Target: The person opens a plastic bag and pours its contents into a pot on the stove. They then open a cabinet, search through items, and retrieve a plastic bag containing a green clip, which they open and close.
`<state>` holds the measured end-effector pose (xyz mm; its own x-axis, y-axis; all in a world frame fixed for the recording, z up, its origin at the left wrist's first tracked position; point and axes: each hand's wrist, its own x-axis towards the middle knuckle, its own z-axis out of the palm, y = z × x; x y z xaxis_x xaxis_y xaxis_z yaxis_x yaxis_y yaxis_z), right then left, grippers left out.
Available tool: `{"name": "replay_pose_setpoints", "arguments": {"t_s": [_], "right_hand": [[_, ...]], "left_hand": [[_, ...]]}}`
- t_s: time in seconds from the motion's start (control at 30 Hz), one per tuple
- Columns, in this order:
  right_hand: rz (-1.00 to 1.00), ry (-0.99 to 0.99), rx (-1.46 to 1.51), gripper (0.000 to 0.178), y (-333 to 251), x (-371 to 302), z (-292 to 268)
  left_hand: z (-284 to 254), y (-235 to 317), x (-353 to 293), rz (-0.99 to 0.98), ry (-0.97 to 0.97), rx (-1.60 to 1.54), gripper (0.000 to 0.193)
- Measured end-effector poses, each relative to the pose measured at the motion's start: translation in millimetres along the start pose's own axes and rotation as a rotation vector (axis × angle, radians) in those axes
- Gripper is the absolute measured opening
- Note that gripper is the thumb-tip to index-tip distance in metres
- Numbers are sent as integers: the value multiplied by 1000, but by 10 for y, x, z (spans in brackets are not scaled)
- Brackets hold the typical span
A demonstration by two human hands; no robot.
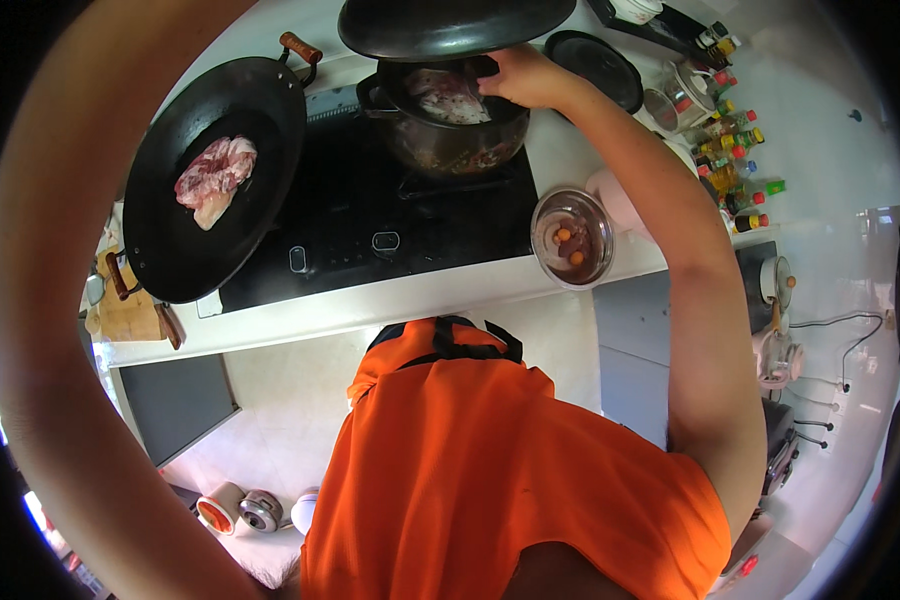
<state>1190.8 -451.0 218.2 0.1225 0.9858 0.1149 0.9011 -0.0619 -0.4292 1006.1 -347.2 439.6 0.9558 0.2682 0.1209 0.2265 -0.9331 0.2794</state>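
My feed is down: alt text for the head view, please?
Right hand over a pot, fingers at the meat inside, lid off; left hand out of view. A wok holding more meat sits left, a bowl of eggs right.

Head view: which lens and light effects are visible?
In the head view, the left arm looks bowed near the rim, black fills the corners, the dark lid carries a soft sheen, and the lower-left rim has washed-out bright spots.

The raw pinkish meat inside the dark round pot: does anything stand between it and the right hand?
Nothing visible does. The right hand reaches over the right rim of the pot, close to the meat. The black domed lid hides the far rim.
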Motion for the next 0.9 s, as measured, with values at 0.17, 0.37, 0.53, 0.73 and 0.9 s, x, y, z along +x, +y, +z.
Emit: {"name": "replay_pose_setpoints", "arguments": {"t_s": [0.17,0.37,0.53,0.73,0.9], "right_hand": [[255,86,232,51,-58,-123,-129],[262,499,709,16,-19,-879,-189],[619,622,1170,14,-353,-2246,472],[1148,637,1160,21,-539,-3302,1153],[1310,471,841,37,-454,-3724,1364]], "left_hand": [[53,-26,33,72,44,1,18],[324,-200,222,78,32,0,25],[963,-448,409,93,67,-44,27],[1553,-632,587,138,-53,-55,31],[1717,-602,598,72,-113,-61,29]]}}
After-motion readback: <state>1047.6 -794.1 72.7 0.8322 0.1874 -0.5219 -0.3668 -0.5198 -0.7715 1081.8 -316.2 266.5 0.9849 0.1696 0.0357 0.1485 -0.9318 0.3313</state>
